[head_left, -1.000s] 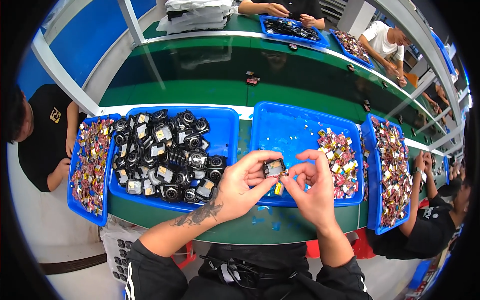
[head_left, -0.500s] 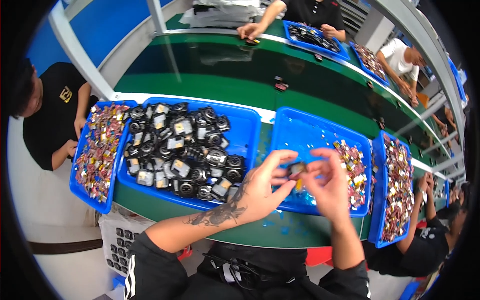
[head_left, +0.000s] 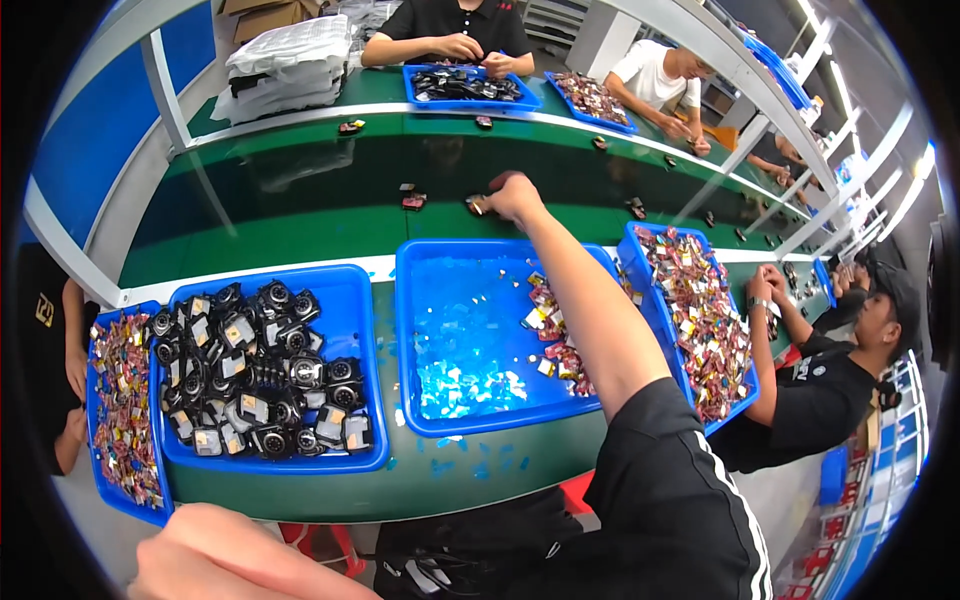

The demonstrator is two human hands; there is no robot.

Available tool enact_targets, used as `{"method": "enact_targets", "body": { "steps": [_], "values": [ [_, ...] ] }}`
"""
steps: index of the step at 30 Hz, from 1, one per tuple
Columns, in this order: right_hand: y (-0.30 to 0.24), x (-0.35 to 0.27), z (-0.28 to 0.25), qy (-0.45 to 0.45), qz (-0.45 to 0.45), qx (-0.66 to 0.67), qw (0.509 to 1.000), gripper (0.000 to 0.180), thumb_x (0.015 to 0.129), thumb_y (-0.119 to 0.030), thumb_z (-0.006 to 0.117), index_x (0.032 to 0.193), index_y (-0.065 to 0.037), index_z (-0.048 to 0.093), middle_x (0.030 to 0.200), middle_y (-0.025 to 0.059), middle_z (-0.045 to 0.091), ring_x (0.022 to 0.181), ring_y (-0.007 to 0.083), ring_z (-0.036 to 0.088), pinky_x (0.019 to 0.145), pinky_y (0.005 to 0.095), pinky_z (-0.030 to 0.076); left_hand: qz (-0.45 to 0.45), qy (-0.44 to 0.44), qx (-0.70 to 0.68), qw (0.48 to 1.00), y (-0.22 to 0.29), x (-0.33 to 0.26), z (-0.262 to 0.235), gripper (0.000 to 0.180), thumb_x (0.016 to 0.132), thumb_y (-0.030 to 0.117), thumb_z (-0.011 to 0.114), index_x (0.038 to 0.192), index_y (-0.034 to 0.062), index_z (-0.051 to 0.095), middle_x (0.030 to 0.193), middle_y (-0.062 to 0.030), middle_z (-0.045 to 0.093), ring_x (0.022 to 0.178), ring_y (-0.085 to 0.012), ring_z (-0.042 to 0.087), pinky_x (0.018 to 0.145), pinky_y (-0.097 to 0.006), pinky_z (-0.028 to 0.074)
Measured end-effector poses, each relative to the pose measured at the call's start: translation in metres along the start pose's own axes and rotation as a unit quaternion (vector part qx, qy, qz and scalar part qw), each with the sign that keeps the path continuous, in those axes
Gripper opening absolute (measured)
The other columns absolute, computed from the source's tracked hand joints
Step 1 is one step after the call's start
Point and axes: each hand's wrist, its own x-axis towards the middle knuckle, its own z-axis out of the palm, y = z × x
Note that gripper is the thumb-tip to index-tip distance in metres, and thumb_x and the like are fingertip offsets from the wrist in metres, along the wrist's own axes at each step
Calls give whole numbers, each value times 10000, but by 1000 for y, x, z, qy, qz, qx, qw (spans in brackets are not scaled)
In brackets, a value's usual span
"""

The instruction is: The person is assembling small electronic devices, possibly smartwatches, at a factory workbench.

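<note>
My right hand point(head_left: 517, 203) reaches over the green conveyor belt, its fingers closed on a small dark electronic part point(head_left: 479, 205) with a yellowish patch, low at the belt surface. On the belt just left of it lies another small pink-and-black part point(head_left: 412, 200). My left hand point(head_left: 190, 552) is low at the left, below the trays; its fingers are mostly hidden and blurred. Nearest to it are a blue tray point(head_left: 345, 462) of black watch-like cases point(head_left: 270, 375) and a narrow blue tray of small pinkish circuit parts point(head_left: 125, 410).
Below my right forearm sits a blue tray point(head_left: 440, 250) with blue film scraps and circuit parts. Another tray of circuit parts point(head_left: 700, 310) stands right of it. Co-workers sit across the belt, at left and at right. A metal frame post point(head_left: 165, 90) rises at the far left.
My hands have parted: the right has gone forward over the belt with the small part, the left has dropped back to the lower left. The view has turned to the right.
</note>
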Motion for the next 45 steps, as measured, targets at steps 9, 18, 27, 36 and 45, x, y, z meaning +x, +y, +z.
{"method": "enact_targets", "body": {
  "steps": [9, 18, 27, 36, 45],
  "values": [
    [-139, -177, 57, -132, -418, 141, 888, 232, 756, -244, 710, 865, -39, 704, 871, 166, 670, 850, 369, 648, 787, 439, 525, -73, -115, -12, 991, -6, -12, -24, 271, 992, 408, 500, 944, 149, 563, 1021, -77, 634, 769, -277, 638, 600, -323, 536],
    [-144, -225, 93, -212, -382, -34, 899, 197, 812, -173, 698, 896, -8, 632, 926, 188, 656, 888, 382, 656, 767, 465, 536, -132, 286, 274, 909, -103, -68, -55, 354, 960, 86, 505, 1295, -23, 542, 954, -118, 640, 717, -143, 602, 610, -217, 464],
    [-149, -235, 99, -168, -419, 94, 887, 202, 764, -140, 746, 886, -4, 658, 950, 207, 641, 925, 387, 647, 785, 463, 538, -254, 42, 628, 734, -162, -117, -99, 242, 905, 71, 561, 1126, 4, 632, 1174, -173, 591, 1104, -359, 548, 957, -434, 435],
    [-145, -250, 52, -112, -479, 141, 859, 237, 772, -126, 724, 939, -31, 585, 908, 131, 570, 907, 348, 596, 762, 436, 512, -319, 207, 343, 859, -159, -114, -93, 316, 1021, 172, 441, 1271, 19, 558, 1060, -85, 614, 917, -158, 575, 771, -282, 465],
    [-106, -249, -27, 13, -487, 150, 860, 226, 783, -100, 668, 1002, -55, 636, 919, 102, 622, 858, 291, 634, 719, 401, 535, -427, 277, -182, 841, -161, -65, -30, 211, 934, 74, 584, 1126, -11, 563, 887, -69, 645, 581, -119, 590, 503, -198, 478]
  ]
}}
